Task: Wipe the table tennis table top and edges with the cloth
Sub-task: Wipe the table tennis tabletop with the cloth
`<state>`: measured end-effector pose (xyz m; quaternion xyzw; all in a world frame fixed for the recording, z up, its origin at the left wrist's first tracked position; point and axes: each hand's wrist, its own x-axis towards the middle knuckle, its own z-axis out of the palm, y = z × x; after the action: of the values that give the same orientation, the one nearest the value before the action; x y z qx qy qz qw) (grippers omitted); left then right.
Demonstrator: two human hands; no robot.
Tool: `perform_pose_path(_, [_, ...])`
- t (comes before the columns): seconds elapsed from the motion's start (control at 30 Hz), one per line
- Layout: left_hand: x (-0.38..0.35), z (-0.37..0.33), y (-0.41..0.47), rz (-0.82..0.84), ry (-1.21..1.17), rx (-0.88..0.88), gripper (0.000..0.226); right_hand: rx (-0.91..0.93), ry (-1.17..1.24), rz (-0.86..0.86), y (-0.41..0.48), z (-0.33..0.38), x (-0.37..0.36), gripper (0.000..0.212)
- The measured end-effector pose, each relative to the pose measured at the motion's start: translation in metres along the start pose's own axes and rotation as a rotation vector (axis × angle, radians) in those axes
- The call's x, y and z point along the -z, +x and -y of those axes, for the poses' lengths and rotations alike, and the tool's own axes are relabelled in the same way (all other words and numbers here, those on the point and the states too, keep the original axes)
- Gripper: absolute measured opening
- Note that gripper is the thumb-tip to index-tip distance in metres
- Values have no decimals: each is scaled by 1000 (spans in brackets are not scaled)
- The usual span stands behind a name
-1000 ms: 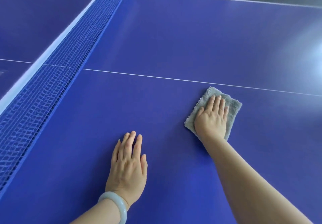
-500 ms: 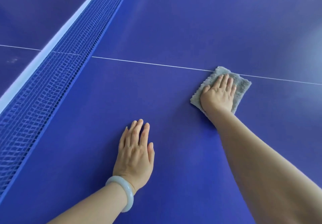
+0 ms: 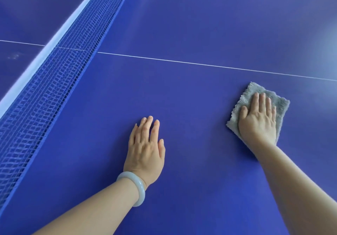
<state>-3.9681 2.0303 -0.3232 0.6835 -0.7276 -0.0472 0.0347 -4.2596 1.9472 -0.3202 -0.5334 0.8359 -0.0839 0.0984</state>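
My right hand [image 3: 258, 123] is lying flat on the grey cloth [image 3: 281, 105], fingers [image 3: 262, 101] straight and close together, pressing it down onto the blue bench [image 3: 200, 24]. Nothing is curling, nothing is pinching, just an open palm on top. The cloth is sitting under that hand, its fluffy edge poking out ahead of the fingertips, past the thumb and along the little-finger side. Beyond its far corner, the thin white line [image 3: 182, 62] is running across the bench, apart from the cloth.

Over to the left of the cloth, well apart from it, my left hand [image 3: 145, 150] is resting palm down on the bare bench, fingers [image 3: 150, 125] stretching forward, relaxed and open, holding nothing. A pale bangle [image 3: 139, 187] is sitting on that wrist.

Further left of my left fingers, the blue net [image 3: 54, 88] with its white top band is stretching away diagonally, and the white line is passing beneath it. Light is glaring off the bench out past my right fingers, towards the far right.
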Motion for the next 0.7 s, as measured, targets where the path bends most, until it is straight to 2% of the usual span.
perform_pose_path(0.07, [1,0,-2,-3,-8,0,61,-76,25,-29,-38,35,-11,68])
perform_pose_path(0.1, [2,0,-2,-6,-17,-5,61,-6,37,-31,-63,57,-19,69])
perform_pose_path(0.17, [1,1,0,-20,-46,-10,57,302,35,18,-118,96,-40,68])
perform_pose_path(0.23, [0,1,0,-45,-65,-17,52,601,20,120,-150,102,-44,64])
perform_pose_path(0.3, [0,1,-1,-55,-71,-21,53,707,32,115,-135,66,-30,61])
perform_pose_path(0.37, [-1,2,-1,-55,-78,-19,53,569,-14,67,-115,6,-11,59])
perform_pose_path(0.43, [0,2,-2,-64,-90,-23,53,287,-19,19,-102,-57,11,60])
perform_pose_path(0.5, [0,2,-3,-73,-107,-27,52,82,-24,12,-99,-88,21,63])
perform_pose_path(0.6, [0,2,-5,-90,-104,-54,50,26,-52,3,-97,-87,13,64])
perform_pose_path(0.7, [3,-2,-6,-53,-22,-90,47,85,-87,23,-95,-86,14,63])
